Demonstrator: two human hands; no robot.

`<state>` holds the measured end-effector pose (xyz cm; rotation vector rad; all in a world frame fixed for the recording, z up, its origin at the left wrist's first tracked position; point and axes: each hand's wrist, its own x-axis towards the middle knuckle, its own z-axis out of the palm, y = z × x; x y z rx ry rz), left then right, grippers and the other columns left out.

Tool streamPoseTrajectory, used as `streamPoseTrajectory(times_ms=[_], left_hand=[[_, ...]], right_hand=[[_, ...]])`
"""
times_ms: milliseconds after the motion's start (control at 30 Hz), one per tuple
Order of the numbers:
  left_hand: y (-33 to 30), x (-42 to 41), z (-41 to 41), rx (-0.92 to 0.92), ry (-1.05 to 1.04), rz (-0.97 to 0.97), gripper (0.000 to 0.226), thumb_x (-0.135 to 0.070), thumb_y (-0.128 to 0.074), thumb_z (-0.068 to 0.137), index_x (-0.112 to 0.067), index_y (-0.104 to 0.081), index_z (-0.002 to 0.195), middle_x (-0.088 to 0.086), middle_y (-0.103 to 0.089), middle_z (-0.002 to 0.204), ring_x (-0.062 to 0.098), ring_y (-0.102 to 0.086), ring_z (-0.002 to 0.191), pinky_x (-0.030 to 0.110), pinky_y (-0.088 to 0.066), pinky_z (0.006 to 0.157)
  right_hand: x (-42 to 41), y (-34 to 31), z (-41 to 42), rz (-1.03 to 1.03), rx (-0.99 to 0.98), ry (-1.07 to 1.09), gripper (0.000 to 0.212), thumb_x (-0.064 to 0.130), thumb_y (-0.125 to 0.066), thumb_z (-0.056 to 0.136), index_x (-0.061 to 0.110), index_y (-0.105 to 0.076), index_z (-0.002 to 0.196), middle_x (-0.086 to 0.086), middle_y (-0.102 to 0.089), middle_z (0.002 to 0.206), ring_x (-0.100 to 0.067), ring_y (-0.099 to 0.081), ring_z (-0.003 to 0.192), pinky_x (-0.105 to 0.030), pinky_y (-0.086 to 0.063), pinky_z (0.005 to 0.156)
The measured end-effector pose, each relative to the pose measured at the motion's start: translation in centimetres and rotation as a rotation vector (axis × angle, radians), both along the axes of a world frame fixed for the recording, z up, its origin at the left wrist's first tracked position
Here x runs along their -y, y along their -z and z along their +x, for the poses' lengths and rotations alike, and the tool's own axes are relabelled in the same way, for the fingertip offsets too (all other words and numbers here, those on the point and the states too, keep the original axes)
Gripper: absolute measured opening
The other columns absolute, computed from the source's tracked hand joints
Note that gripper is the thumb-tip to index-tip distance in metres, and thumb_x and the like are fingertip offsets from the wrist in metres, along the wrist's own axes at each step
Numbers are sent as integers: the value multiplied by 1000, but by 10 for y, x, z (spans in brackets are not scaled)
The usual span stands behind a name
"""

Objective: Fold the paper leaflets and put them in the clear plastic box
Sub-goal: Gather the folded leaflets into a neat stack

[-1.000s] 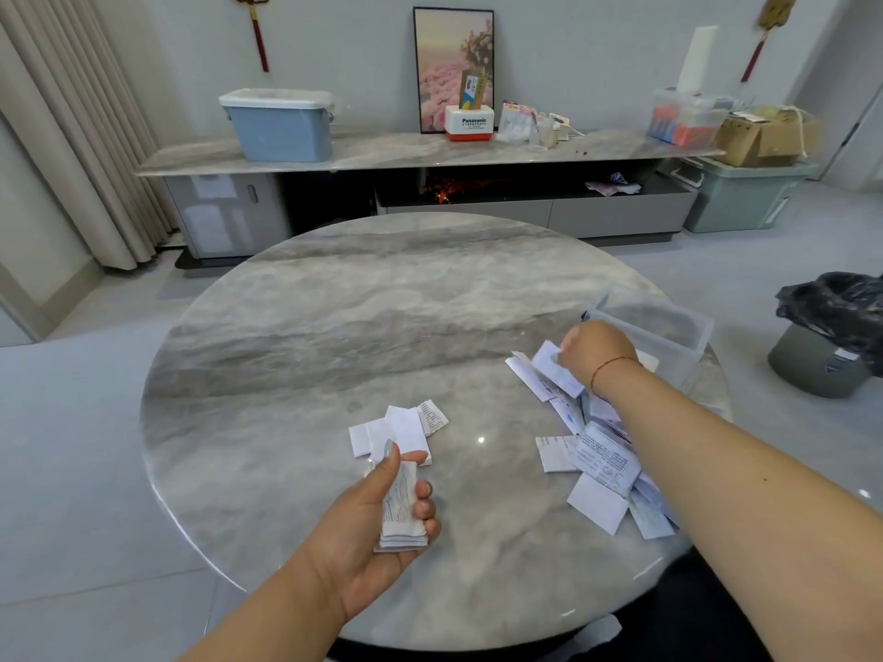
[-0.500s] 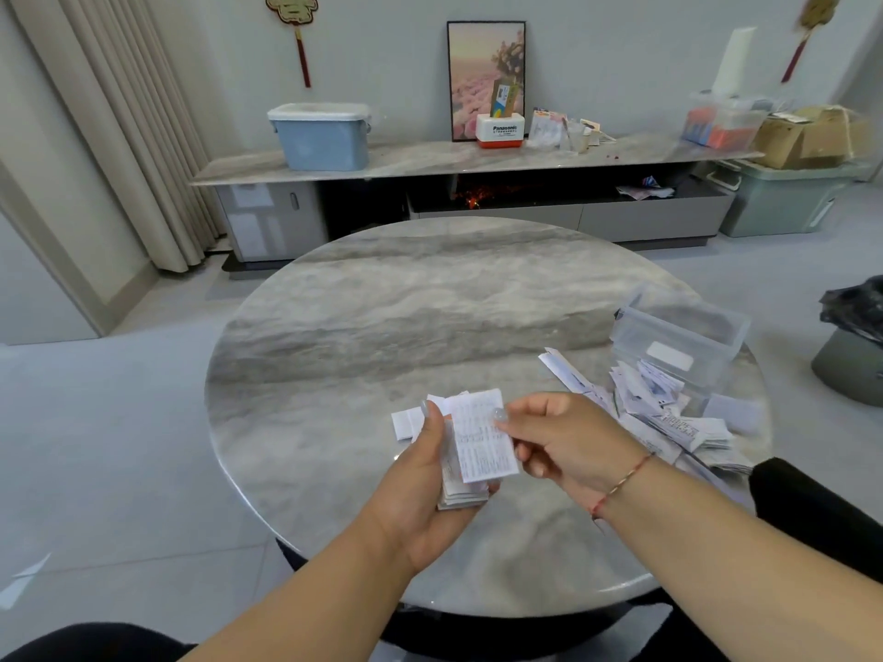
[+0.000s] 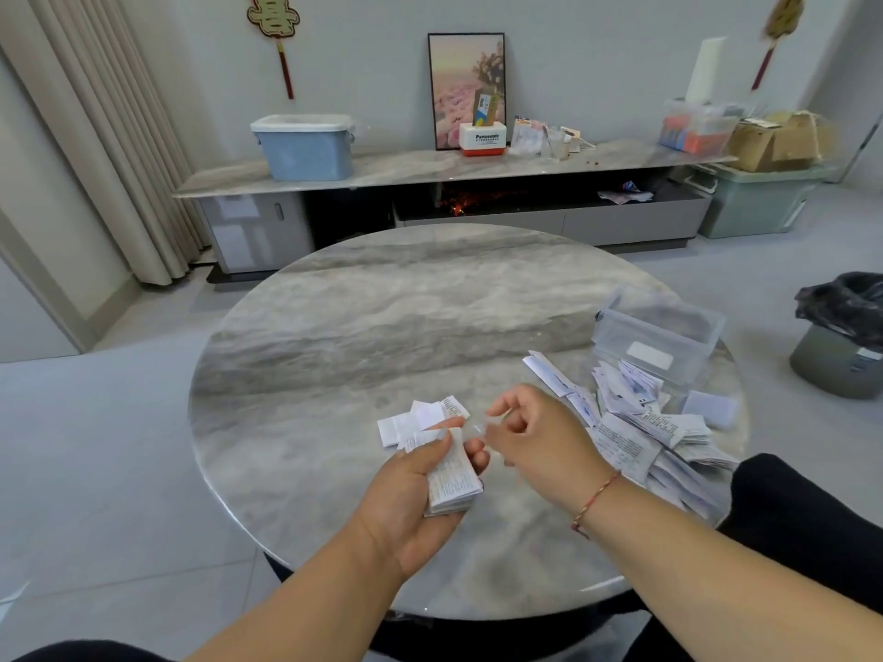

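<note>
Right now, a thick stack of folded leaflets (image 3: 453, 480) held in the left hand (image 3: 414, 489), thumb on top and fingers curled under, over the near part of the round marble table (image 3: 382, 327). Just beside it, the right hand (image 3: 535, 437), fingers loosely bent and blurry, holding nothing that can be seen. A thin red string bracelet (image 3: 595, 501) around the right wrist.

Just behind the left hand, a few small folded leaflets (image 3: 420, 418) lying flat on the table. Off to the right, a big messy pile of loose leaflets (image 3: 640, 432), some flat, some crumpled. Behind that pile, at the right edge of the table, the clear plastic box (image 3: 659, 336), open on top, with a white label on its side. Hard to tell what is inside.

Farther back, a long low cabinet (image 3: 430, 169) against the wall, with a blue tub (image 3: 306, 148), a framed picture (image 3: 466, 88), and a small white and red box (image 3: 482, 138) on it. At the far right on the floor, a bin with a black bag (image 3: 841, 336). On the left, long pale curtains (image 3: 95, 136).
</note>
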<state>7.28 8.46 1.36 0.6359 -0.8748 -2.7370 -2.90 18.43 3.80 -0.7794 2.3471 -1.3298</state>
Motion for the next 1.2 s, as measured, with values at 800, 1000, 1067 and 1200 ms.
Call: streamPoseTrajectory(times_ms=[800,1000,1067,1200], left_hand=[[12,-13,-19,124,11,27,35,-11,-63,73,-10,-59,108,8,-53,71,18,-49,56,29,-49,54],[17,-15,-16,117,24,14,31,-12,-63,71,-11,-60,102,9,-52,71,18,-49,56,29,-49,54],[19,-15,-15,119,25,5,30,-13,-62,71,-10,-60,101,9,-52,71,18,-49,55,28,-50,54],[19,-18,-19,115,29,15,30,-13,-61,72,-10,-60,102,9,-52,71,18,-51,53,27,-51,55]], right_hand=[[-80,9,-123,788,-466,160,60,57,-71,69,21,-54,114,-7,-51,117,-28,-43,116,-35,-42,94],[-116,40,-124,317,-121,801,65,60,-36,88,16,-44,135,-21,-47,129,-38,-41,121,-44,-34,100],[-115,64,-118,227,-75,804,62,58,-34,90,20,-41,138,-21,-47,133,-37,-42,122,-44,-33,103],[-91,91,-105,230,-92,675,59,54,-32,93,21,-38,141,-17,-45,137,-33,-39,128,-43,-29,109]])
